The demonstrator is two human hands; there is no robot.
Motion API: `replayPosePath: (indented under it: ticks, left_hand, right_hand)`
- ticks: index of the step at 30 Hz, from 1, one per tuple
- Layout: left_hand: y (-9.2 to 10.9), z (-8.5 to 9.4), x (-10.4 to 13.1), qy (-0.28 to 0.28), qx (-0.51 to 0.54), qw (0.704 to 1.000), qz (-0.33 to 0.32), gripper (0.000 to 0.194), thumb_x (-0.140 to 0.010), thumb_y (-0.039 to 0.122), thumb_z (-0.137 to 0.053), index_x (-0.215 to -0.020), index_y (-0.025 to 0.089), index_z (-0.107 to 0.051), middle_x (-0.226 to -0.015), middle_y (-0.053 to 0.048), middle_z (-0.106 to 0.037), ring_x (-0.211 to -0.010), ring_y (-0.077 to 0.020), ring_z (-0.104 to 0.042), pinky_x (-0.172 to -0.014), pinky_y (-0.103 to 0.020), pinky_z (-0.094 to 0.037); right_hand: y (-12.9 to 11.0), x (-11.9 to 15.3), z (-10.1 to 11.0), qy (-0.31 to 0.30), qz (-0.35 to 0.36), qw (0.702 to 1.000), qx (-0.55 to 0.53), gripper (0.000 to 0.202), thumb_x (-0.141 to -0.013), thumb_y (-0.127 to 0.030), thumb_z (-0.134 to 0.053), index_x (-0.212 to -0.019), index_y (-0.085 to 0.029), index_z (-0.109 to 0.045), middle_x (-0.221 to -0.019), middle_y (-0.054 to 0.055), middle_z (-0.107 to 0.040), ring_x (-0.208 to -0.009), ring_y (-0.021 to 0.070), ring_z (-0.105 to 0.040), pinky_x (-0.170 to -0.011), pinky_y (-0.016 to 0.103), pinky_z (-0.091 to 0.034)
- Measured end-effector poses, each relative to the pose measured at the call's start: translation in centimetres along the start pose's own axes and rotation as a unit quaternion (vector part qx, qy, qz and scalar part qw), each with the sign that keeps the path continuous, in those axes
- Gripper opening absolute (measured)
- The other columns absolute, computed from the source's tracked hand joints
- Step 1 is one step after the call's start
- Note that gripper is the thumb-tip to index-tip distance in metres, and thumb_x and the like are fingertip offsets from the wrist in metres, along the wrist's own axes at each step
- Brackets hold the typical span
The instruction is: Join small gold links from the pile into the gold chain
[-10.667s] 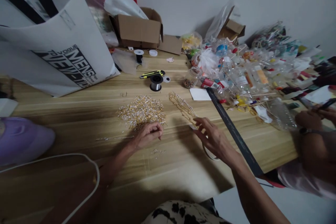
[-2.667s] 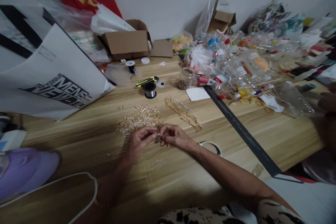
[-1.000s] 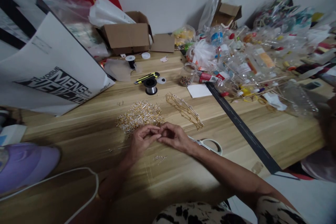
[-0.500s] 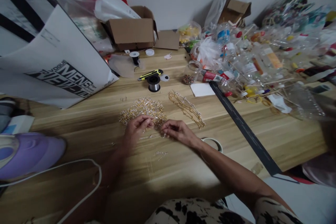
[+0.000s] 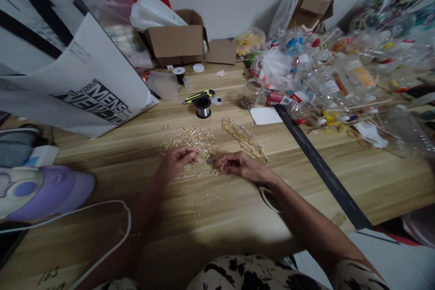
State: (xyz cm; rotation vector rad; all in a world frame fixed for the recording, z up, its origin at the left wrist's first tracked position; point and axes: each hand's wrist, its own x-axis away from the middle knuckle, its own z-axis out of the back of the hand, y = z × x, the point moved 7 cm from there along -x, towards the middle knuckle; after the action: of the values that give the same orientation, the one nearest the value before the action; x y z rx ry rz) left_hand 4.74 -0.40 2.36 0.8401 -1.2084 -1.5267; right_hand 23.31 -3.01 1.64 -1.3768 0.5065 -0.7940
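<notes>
A tangled pile of gold and silver chain pieces (image 5: pixel 190 138) lies mid-table. At its near left edge is my left hand (image 5: pixel 178 161), thumb and fingers pinched together; whatever they hold is too small to make out. My right hand (image 5: pixel 239 164) is at the pile's right side, its fingers curled and pinched on something tiny at the tips. A thin silver chain (image 5: pixel 195 176) stretches across the wood just in front of both hands. Nearer to me lies a short bit of silver chain (image 5: pixel 211 197). Longer beaded chains (image 5: pixel 246 138) are laid out beyond my right hand.
Behind the pile are a wire spool (image 5: pixel 203 108), a yellow-black utility knife (image 5: pixel 199 96) and a jar of beads (image 5: pixel 251 95). A tape roll (image 5: pixel 268 199) sits under my right forearm. A paper bag (image 5: pixel 102 77) stands left; plastic bottles (image 5: pixel 326 81) crowd the right.
My hands have moved apart, the right one shifting a little to the right. The camera view has turned slightly, so the table's things appear shifted rightward.
</notes>
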Motion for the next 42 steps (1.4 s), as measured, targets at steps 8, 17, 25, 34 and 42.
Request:
replayPosePath:
  ticks: [8, 17, 25, 34, 42]
  left_hand:
    - [-0.8, -3.8, 0.7, -0.087, -0.142, 0.986, -0.032, 0.014, -0.077, 0.018, -0.059, -0.086, 0.015, -0.07, -0.081, -0.004, -0.069, -0.07, -0.0138, -0.061, -0.064, -0.024, -0.048]
    - [0.9, -5.6, 2.1, -0.17, -0.4, 0.893, -0.119, 0.013, -0.085, 0.014, -0.054, -0.078, 0.017, -0.064, -0.083, -0.004, -0.063, -0.08, -0.0164, -0.057, -0.075, -0.027, -0.042]
    - [0.5, -5.3, 2.7, -0.222, -0.472, 0.845, -0.119, 0.02, -0.089, 0.017, -0.045, -0.074, 0.016, -0.057, -0.081, -0.005, -0.06, -0.079, -0.0185, -0.053, -0.073, -0.03, -0.038]
    - [-0.2, -4.6, 3.1, -0.271, -0.448, 0.847, -0.094, 0.016, -0.083, 0.011, -0.044, -0.071, 0.016, -0.054, -0.076, -0.003, -0.058, -0.075, -0.016, -0.051, -0.07, -0.027, -0.036]
    - [-0.7, -3.5, 3.2, -0.279, -0.421, 0.861, -0.06, 0.013, -0.078, 0.013, -0.045, -0.071, 0.017, -0.055, -0.073, -0.001, -0.059, -0.071, -0.0148, -0.052, -0.067, -0.026, -0.035]
  right_hand:
    - [0.5, -0.1, 0.1, -0.01, -0.004, 1.0, 0.012, 0.023, -0.082, -0.01, -0.055, -0.103, -0.014, -0.065, -0.079, 0.001, -0.064, -0.07, 0.0113, -0.057, -0.064, 0.024, -0.044]
    - [0.5, 0.1, 0.9, 0.0, 0.027, 0.996, 0.081, 0.021, -0.083, -0.011, -0.055, -0.1, -0.014, -0.067, -0.083, 0.002, -0.067, -0.072, 0.012, -0.059, -0.067, 0.024, -0.046]
    - [1.1, -0.2, -0.1, -0.004, 0.017, 0.997, 0.078, 0.016, -0.08, -0.008, -0.056, -0.092, -0.014, -0.066, -0.076, 0.001, -0.065, -0.068, 0.0109, -0.058, -0.066, 0.023, -0.046]
    - [-0.4, -0.2, -2.0, -0.024, 0.055, 0.986, 0.152, 0.023, -0.075, 0.004, -0.05, -0.083, -0.013, -0.062, -0.073, -0.001, -0.059, -0.063, 0.0087, -0.056, -0.06, 0.019, -0.043]
    - [-0.6, -0.2, -2.1, -0.008, 0.075, 0.978, 0.197, 0.019, -0.079, 0.001, -0.054, -0.081, -0.014, -0.065, -0.074, -0.001, -0.062, -0.067, 0.0097, -0.055, -0.062, 0.019, -0.041]
